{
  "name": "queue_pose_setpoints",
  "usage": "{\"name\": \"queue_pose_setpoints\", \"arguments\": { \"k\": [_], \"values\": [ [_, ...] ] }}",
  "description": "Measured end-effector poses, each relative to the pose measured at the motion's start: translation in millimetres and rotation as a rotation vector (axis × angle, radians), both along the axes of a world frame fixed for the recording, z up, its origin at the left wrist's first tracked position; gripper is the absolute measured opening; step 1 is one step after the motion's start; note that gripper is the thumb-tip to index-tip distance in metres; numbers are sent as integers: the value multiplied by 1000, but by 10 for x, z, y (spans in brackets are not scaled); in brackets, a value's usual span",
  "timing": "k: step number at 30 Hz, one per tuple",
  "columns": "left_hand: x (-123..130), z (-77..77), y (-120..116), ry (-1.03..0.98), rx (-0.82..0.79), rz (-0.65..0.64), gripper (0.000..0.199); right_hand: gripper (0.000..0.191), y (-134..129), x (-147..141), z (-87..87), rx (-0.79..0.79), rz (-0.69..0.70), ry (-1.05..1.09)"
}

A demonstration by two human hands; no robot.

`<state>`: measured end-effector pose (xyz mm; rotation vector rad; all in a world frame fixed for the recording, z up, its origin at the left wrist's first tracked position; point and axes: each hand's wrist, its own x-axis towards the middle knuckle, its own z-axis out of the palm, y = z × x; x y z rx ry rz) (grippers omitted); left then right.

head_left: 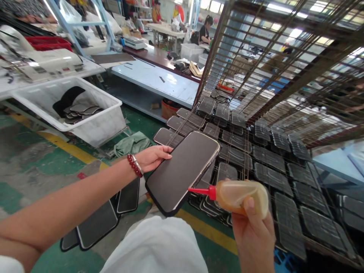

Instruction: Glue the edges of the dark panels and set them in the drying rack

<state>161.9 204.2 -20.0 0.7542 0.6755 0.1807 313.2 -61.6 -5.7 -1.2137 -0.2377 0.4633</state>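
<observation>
My left hand (155, 157), with a beaded bracelet and a silver bangle at the wrist, grips the left edge of a dark rounded panel (183, 170). The thumb lies on its flat face. A pale, glossy line runs along part of the panel's rim. In my right hand (254, 231) is a squeeze bottle (241, 199) of amber liquid, held nearly level. Its red nozzle (201, 190) points left, and the tip meets or nearly meets the panel's lower right edge; I cannot tell whether it touches. My right fingers wrap the bottle, partly hidden behind it.
A wire rack (273, 163) on the right bears rows of similar panels. More panels (98, 223) lie low at the left, behind my forearm. A white bin (99, 129) with dark pieces stands beside a sewing machine (42, 62). People work at tables in the background.
</observation>
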Motion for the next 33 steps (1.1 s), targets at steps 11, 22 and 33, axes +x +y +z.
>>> {"name": "queue_pose_setpoints", "arguments": {
  "k": [11,22,33],
  "values": [
    [102,0,24,-8,-40,173,25,51,-66,-47,-22,-20,91,23],
    [274,-80,-225,-33,-195,503,22,42,0,196,-32,5,-245,-103],
    [495,-89,-540,-18,-289,658,20,41,-31,182,-74,33,-373,-127]
  ]
}}
